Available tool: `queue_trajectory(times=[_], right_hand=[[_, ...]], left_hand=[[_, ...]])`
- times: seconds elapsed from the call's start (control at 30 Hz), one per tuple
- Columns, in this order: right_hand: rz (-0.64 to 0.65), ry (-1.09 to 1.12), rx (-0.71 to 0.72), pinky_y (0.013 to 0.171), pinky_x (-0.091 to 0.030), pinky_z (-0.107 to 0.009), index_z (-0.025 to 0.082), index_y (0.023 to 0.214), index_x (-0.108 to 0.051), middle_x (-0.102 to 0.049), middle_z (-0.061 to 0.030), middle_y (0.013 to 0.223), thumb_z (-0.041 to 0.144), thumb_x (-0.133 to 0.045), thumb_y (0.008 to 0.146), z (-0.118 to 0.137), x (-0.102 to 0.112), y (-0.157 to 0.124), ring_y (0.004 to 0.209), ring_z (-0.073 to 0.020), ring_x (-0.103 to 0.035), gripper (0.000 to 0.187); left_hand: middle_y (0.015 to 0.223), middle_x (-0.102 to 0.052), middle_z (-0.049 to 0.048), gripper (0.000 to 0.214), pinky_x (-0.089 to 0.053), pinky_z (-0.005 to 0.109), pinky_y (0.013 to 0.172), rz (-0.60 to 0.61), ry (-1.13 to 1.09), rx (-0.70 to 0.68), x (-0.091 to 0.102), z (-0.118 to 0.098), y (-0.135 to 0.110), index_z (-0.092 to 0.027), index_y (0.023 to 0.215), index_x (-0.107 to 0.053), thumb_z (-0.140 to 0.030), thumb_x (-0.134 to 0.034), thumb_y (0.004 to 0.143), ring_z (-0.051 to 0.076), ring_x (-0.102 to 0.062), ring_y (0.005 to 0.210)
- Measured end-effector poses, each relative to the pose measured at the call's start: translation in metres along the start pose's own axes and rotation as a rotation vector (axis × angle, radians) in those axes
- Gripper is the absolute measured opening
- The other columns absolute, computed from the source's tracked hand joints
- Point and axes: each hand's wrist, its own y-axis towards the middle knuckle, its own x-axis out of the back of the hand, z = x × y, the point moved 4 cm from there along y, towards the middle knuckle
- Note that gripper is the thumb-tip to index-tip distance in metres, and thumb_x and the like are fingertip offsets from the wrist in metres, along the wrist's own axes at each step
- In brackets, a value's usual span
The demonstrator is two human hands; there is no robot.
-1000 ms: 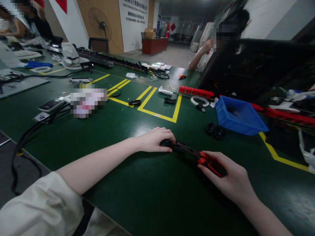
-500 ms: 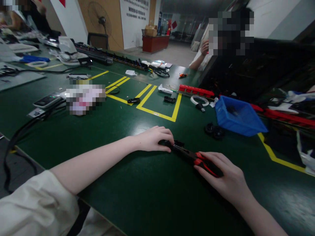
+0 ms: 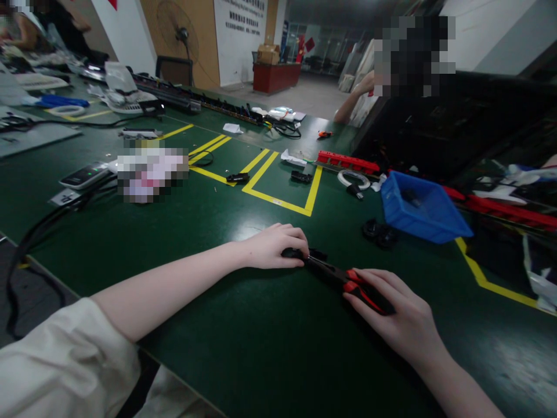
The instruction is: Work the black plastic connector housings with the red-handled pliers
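My right hand (image 3: pixel 395 305) is closed around the red and black handles of a pair of pliers (image 3: pixel 333 271), whose jaws point left. Between the fingers of my left hand (image 3: pixel 281 247) is a small black part (image 3: pixel 292 253), pinched close to the green tabletop (image 3: pixel 243 342). The pliers' tip meets this part at my left fingertips; whether the jaws grip it is hidden. Another dark piece (image 3: pixel 318 254) lies just behind the pliers' jaws. Beyond my right hand, round black parts (image 3: pixel 378 232) lie on the table.
A blue bin (image 3: pixel 426 209) with dark items stands at the right, near a red strip (image 3: pixel 348 161) and a coiled white cable (image 3: pixel 353 179). Small black parts (image 3: pixel 301 176) lie near yellow tape. Black cables and a device (image 3: pixel 85 175) are at left. A person (image 3: pixel 357 98) sits across the table.
Both hands and the pliers stay almost in place. Slightly more of the black part shows between my left fingers. The person across has shifted an arm.
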Motion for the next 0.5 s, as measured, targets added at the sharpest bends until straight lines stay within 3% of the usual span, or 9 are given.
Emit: queue_trajectory(times=[0.5], right_hand=[[-0.01,-0.021,0.016,0.084,-0.059,-0.039,0.022,0.119,-0.064,-0.066,-0.0099,0.112,0.039,-0.066,0.085,-0.0017,-0.0001,-0.0005,0.098,-0.0234,-0.067,0.038]], left_hand=[[0.119,-0.062,0.0055,0.019,-0.039,0.035,0.092,0.003,-0.009,-0.001,0.0,0.0004,0.0,-0.022,0.107,-0.067,-0.034,-0.061,0.093,0.022,-0.058,0.108]])
